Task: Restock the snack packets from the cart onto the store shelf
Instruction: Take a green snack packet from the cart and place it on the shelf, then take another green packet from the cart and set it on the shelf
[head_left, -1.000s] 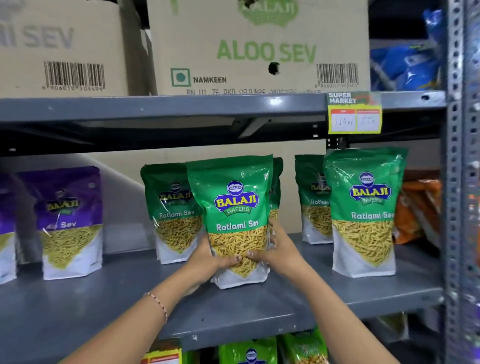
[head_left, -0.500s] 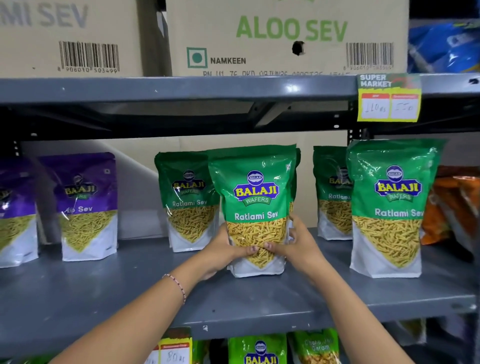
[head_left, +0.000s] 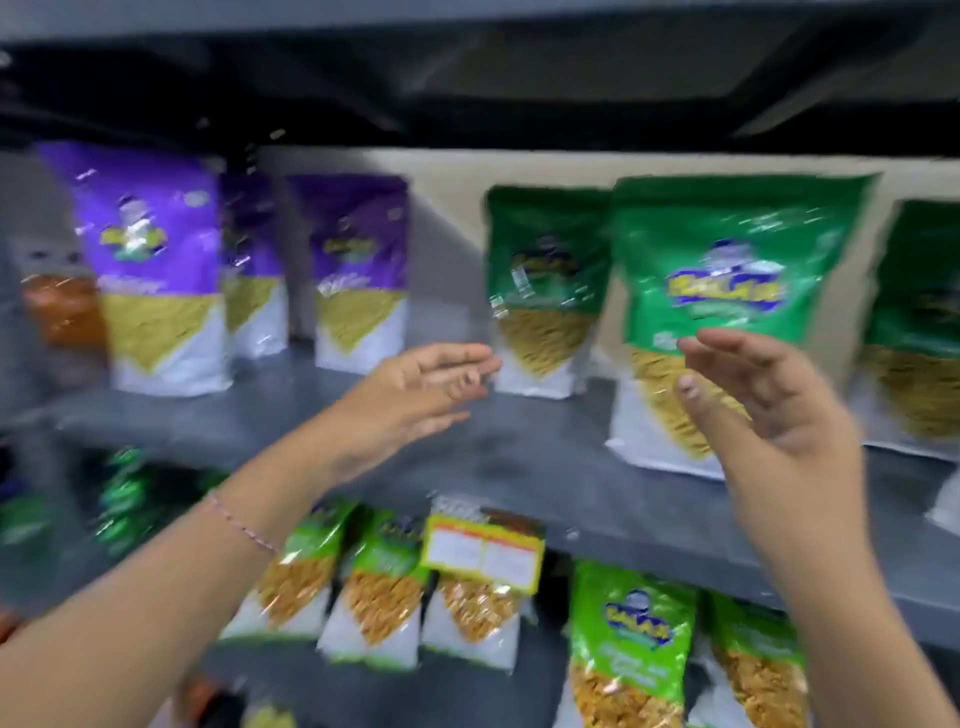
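Observation:
The green Ratlami Sev packet (head_left: 727, 270) stands upright on the grey shelf (head_left: 519, 457), in front of a second green packet (head_left: 545, 280) to its left. My right hand (head_left: 769, 410) hovers just in front of its lower part, fingers spread, holding nothing. My left hand (head_left: 415, 395) floats over the shelf to the left of the packets, fingers apart and empty. A thin bracelet circles my left wrist. The picture is motion-blurred. The cart is out of view.
Purple sev packets (head_left: 150, 270) stand at the left of the same shelf, another green packet (head_left: 919, 322) at the right edge. Below hang a yellow price tag (head_left: 483, 551) and several green packets (head_left: 628, 649) on the lower shelf. A shelf board runs overhead.
Both hands have let go of the green packet and pulled back and apart. The view has swung down and to the left, showing the lower shelf.

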